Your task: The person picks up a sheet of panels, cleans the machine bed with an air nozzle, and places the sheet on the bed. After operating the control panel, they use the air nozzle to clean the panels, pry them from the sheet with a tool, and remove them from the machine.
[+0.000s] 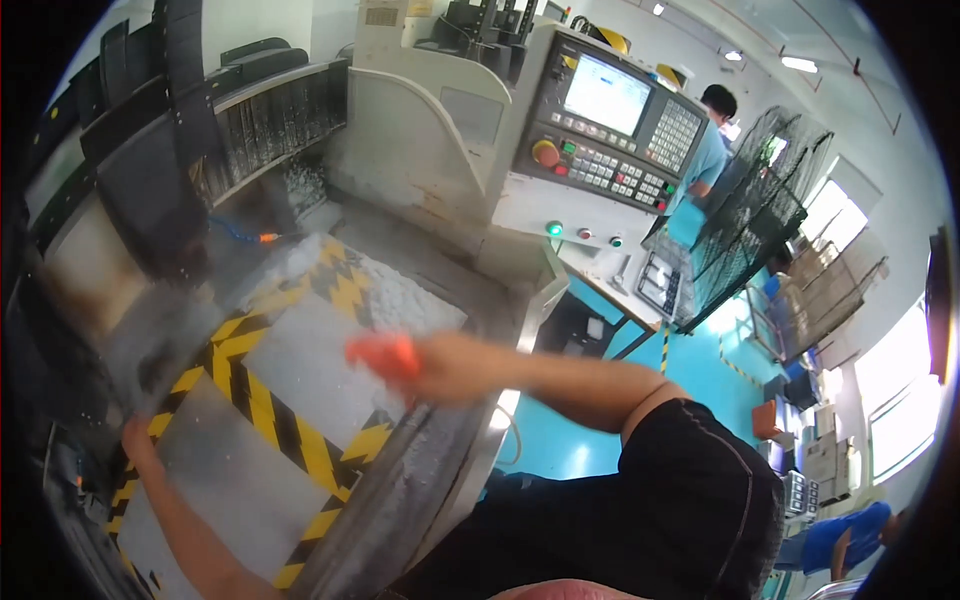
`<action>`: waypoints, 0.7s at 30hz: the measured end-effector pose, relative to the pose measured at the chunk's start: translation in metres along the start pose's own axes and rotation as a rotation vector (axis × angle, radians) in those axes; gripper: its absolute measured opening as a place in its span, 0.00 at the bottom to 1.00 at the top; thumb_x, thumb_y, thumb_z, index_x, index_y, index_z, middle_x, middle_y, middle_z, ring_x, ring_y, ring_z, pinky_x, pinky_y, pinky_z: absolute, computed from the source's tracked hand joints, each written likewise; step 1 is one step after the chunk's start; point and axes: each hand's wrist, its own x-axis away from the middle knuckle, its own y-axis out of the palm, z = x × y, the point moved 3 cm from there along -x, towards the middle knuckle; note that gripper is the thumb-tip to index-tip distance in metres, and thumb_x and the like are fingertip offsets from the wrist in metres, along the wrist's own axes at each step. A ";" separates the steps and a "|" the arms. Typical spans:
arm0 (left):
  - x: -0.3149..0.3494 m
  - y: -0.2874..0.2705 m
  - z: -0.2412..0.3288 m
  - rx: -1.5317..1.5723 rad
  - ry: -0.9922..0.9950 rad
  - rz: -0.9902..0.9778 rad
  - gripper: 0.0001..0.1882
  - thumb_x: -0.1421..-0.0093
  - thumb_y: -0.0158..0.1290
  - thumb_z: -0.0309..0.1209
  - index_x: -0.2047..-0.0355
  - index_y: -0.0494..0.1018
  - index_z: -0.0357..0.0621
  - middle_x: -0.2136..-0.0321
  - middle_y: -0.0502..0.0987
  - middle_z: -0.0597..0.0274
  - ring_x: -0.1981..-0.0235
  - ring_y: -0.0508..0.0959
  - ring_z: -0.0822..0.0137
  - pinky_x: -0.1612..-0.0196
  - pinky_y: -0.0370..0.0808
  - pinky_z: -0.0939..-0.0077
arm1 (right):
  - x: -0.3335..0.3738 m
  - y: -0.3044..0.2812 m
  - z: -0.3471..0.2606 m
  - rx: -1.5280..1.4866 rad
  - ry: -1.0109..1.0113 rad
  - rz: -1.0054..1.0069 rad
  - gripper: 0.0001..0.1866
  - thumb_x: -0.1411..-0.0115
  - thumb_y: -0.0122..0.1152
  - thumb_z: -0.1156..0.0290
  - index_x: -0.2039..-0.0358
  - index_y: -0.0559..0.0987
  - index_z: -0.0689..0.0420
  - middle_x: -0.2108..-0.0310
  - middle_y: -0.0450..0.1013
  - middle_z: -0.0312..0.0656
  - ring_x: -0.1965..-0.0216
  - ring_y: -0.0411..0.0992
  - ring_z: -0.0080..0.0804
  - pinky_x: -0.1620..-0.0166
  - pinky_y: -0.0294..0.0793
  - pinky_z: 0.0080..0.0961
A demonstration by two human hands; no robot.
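My right hand (440, 368), smeared by motion, is closed around a red-orange object (385, 356), whose exact kind the blur hides. It hangs above a grey metal plate (305, 340) edged with black-and-yellow striped tape (262, 400). Off to the left, my left hand (138, 440) is at the far left edge of a second grey plate (235, 465), by the striped tape. Its fingers are too blurred to read. Whitish chips or foam (395, 295) lie over the far right part of the plates, and haze hangs at their left side.
A control panel (610, 125) with a lit screen and a red knob stands beyond the machine's beige wall (400, 150). An orange-tipped blue hose (240, 232) sits inside the machine. Right of it are a mesh cage (760, 210) and a person (708, 150); another person (845, 535) is at lower right.
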 end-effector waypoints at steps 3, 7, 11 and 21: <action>0.066 -0.077 0.029 -0.333 0.187 0.145 0.21 0.41 0.59 0.38 0.53 0.78 0.35 0.61 0.82 0.56 0.60 0.78 0.65 0.55 0.75 0.69 | 0.043 0.056 0.026 0.108 -0.172 -0.163 0.22 0.41 0.65 0.50 0.64 0.80 0.59 0.70 0.78 0.55 0.63 0.77 0.55 0.59 0.76 0.45; 0.181 -0.025 0.082 -0.592 0.327 0.137 0.20 0.38 0.59 0.39 0.50 0.78 0.39 0.57 0.82 0.59 0.56 0.78 0.68 0.50 0.73 0.70 | 0.076 0.080 0.030 0.347 -0.333 -0.166 0.21 0.43 0.65 0.51 0.69 0.80 0.59 0.68 0.78 0.52 0.67 0.78 0.54 0.64 0.77 0.48; 0.261 0.050 0.162 -0.096 -0.166 0.071 0.19 0.44 0.65 0.39 0.57 0.79 0.40 0.64 0.82 0.61 0.63 0.78 0.68 0.58 0.74 0.69 | 0.058 0.098 0.037 0.443 -0.358 -0.125 0.21 0.41 0.64 0.52 0.71 0.79 0.60 0.71 0.77 0.53 0.71 0.77 0.54 0.67 0.77 0.48; 0.282 0.023 0.106 -0.130 -0.083 -0.088 0.14 0.44 0.65 0.37 0.64 0.78 0.40 0.67 0.79 0.63 0.66 0.76 0.68 0.60 0.73 0.71 | -0.002 0.155 -0.011 0.534 -0.306 -0.167 0.22 0.38 0.61 0.52 0.71 0.78 0.62 0.73 0.77 0.54 0.70 0.77 0.54 0.64 0.77 0.46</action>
